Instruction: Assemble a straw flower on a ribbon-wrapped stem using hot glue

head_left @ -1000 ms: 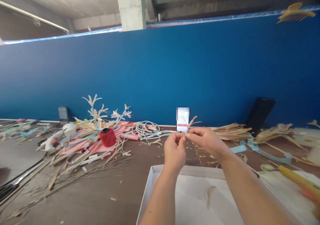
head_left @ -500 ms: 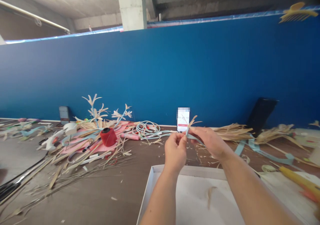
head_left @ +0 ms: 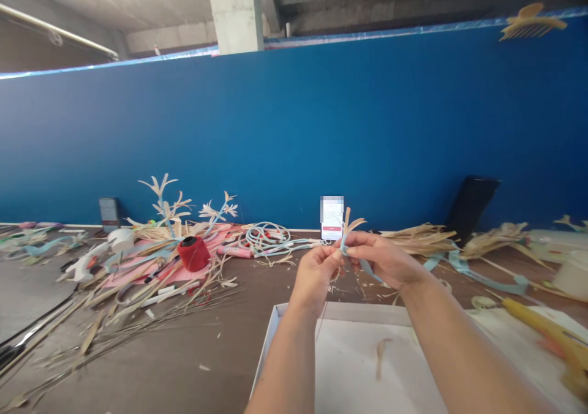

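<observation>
left hand [head_left: 316, 274], right hand [head_left: 383, 258]: both pinch one straw sprig [head_left: 350, 224], held between them above the white tray [head_left: 362, 311] far rim. sprig upright, tips up; pale blue tape [head_left: 367, 271] trails under the right hand.

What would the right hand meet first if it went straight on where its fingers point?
Probably the left hand: the right hand points leftward at it, and both pinch the straw sprig between them. Depth is unclear.
</observation>
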Motion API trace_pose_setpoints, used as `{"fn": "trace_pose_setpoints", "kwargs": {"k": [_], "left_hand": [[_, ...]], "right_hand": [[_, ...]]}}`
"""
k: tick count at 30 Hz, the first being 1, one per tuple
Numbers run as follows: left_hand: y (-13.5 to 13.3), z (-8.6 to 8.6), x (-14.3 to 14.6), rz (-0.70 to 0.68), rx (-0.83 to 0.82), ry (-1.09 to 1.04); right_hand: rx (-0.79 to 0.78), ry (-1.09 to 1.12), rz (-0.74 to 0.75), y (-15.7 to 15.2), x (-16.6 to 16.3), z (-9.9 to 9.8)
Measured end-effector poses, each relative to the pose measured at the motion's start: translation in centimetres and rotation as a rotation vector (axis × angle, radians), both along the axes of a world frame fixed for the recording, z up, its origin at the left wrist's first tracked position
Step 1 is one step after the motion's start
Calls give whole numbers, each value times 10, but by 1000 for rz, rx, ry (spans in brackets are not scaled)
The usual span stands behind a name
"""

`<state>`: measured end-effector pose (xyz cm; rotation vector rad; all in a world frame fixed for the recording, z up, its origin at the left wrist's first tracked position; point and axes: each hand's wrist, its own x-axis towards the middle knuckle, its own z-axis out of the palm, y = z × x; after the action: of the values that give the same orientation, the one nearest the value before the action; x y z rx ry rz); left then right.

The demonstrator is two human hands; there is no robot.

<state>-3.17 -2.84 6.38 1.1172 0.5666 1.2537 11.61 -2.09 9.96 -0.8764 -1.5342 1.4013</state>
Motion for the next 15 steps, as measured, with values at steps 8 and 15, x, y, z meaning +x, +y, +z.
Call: {"fn": "trace_pose_setpoints", "kwargs": {"k": [8, 15], "left_hand": [[-4, 4, -4, -74, -23, 34], [-4, 3, -4, -78, -31, 31]], "right_hand": [[2, -39, 40, 0, 8, 0], [-43, 22, 55, 1, 8, -1]]}}
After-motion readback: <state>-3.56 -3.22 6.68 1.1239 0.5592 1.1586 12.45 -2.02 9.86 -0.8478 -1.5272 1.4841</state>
